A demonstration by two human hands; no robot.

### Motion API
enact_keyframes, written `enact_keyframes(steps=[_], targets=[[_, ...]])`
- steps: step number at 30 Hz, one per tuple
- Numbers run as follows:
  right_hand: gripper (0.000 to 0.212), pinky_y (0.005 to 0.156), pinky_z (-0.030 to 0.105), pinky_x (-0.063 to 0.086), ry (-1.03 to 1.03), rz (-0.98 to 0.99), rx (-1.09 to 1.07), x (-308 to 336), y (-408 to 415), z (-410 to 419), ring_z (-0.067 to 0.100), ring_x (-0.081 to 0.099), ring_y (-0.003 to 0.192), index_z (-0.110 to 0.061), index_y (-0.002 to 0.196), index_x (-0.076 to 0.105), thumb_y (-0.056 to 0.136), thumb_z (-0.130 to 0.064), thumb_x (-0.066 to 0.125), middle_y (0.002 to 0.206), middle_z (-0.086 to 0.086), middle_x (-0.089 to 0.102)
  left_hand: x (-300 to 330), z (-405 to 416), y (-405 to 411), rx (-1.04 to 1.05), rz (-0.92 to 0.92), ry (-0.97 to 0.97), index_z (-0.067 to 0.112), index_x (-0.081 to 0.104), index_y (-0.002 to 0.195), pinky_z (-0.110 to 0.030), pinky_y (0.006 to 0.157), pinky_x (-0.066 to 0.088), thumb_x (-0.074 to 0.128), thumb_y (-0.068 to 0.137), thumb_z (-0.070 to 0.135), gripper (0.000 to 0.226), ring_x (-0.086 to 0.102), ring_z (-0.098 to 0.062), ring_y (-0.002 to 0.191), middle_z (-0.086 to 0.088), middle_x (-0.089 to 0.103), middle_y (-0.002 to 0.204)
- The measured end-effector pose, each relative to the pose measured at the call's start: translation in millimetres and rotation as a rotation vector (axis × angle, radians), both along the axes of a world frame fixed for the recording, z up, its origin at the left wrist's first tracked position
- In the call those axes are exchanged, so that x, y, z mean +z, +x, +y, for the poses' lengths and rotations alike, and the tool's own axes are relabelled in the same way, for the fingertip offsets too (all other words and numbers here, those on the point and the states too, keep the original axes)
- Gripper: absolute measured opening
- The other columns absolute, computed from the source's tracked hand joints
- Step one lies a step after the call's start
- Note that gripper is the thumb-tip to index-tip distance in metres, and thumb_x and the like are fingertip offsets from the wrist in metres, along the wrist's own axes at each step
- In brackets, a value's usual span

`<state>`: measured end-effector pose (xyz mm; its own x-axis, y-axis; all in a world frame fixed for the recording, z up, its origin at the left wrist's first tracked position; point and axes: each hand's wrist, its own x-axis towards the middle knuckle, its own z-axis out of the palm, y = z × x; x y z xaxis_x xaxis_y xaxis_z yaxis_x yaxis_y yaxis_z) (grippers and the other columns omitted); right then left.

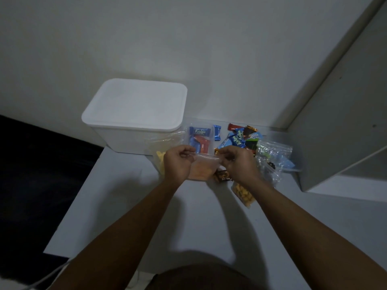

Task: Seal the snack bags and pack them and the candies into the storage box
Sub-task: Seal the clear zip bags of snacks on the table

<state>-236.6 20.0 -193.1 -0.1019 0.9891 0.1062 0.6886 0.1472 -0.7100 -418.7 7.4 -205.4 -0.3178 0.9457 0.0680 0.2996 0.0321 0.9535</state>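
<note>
Both hands up over the table (129, 206), pinching one clear bag (202, 169) by its top edge: left hand (178, 163) curled round the left corner, right hand (236, 162) nipping the right corner, thumbs and fingertips pressed on the strip between. Bag hanging just below and between the two hands, orange snacks showing through its lower half. Whether the strip is closed cannot be told. Box (134, 120) at the far left of the table, against the wall, white lid (136, 103) still on, well behind the left hand. Second bag (162, 151) of yellow pieces lying just left of the left hand, partly hidden by it. Third bag (200, 139) with blue and red candies inside, flat on the table right behind the held one. Loose candies (240, 137) in blue, red and dark wrappers heaped behind the right hand. More clear bags (274, 158) crumpled to the right of that hand. Bag of nuts (244, 194) under the right wrist. Dark candy (223, 176) just below the held bag.
</note>
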Motion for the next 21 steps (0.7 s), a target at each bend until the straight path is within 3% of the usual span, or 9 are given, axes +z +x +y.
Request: enact_keyframes(steps=[2,5,9,12,14,17,21], targets=[[0.023,0.071,0.018,0.055,-0.012,0.022,-0.001,1,1,2,0.002,0.065,0.075,-0.011,0.107,0.071,0.084,-0.004,0.070,0.091,0.000,0.073,4,0,1,-0.012,-0.004,0.009,-0.003,0.071,0.092,-0.019,0.069,0.053,0.069,0.073,-0.012,0.022,0.061,-0.011,0.070,-0.012,0.069,0.083],[0.022,0.073,0.026,0.058,-0.013,0.050,-0.021,3,3,3,0.005,0.065,0.075,-0.010,0.102,0.071,0.082,0.000,0.071,0.082,-0.002,0.070,7,-1,2,-0.027,0.029,-0.018,0.002,0.073,0.090,-0.027,0.074,0.056,0.073,0.073,-0.008,0.020,0.066,-0.018,0.075,-0.006,0.069,0.082],[0.018,0.061,0.007,0.045,0.021,0.033,-0.014,11,4,2,-0.003,0.057,0.070,-0.011,0.095,0.065,0.083,0.002,0.068,0.077,-0.008,0.062,11,-1,1,-0.036,0.055,0.002,0.006,0.074,0.085,-0.030,0.076,0.058,0.076,0.070,-0.006,0.019,0.068,-0.019,0.073,-0.005,0.071,0.079],[0.022,0.059,0.006,0.044,0.032,0.060,-0.012,15,0,0,0.000,0.055,0.070,-0.017,0.088,0.058,0.085,0.004,0.063,0.078,-0.007,0.060,13,1,1,-0.036,0.075,-0.012,0.007,0.075,0.084,-0.032,0.076,0.059,0.078,0.070,-0.004,0.018,0.069,-0.018,0.073,-0.005,0.072,0.079],[0.023,0.061,0.004,0.043,0.040,0.103,0.002,15,0,-1,-0.001,0.054,0.071,-0.015,0.095,0.055,0.085,0.005,0.062,0.078,-0.007,0.058,14,4,1,-0.049,0.070,-0.022,0.008,0.075,0.084,-0.035,0.078,0.059,0.077,0.070,-0.004,0.019,0.070,-0.020,0.075,-0.005,0.072,0.079],[0.035,0.063,0.007,0.043,0.046,0.113,0.034,14,1,1,0.000,0.056,0.074,-0.012,0.113,0.052,0.084,0.003,0.064,0.081,-0.005,0.059,21,4,4,-0.065,0.017,-0.053,0.006,0.074,0.088,-0.031,0.079,0.058,0.076,0.072,-0.006,0.020,0.068,-0.017,0.076,-0.005,0.071,0.082],[0.037,0.062,0.008,0.045,0.030,0.126,0.045,16,0,4,0.002,0.058,0.074,-0.015,0.112,0.053,0.082,0.003,0.067,0.083,-0.002,0.062,25,4,5,-0.116,-0.030,-0.087,0.006,0.071,0.097,-0.019,0.075,0.055,0.070,0.077,-0.007,0.024,0.063,-0.011,0.079,-0.006,0.069,0.092]])
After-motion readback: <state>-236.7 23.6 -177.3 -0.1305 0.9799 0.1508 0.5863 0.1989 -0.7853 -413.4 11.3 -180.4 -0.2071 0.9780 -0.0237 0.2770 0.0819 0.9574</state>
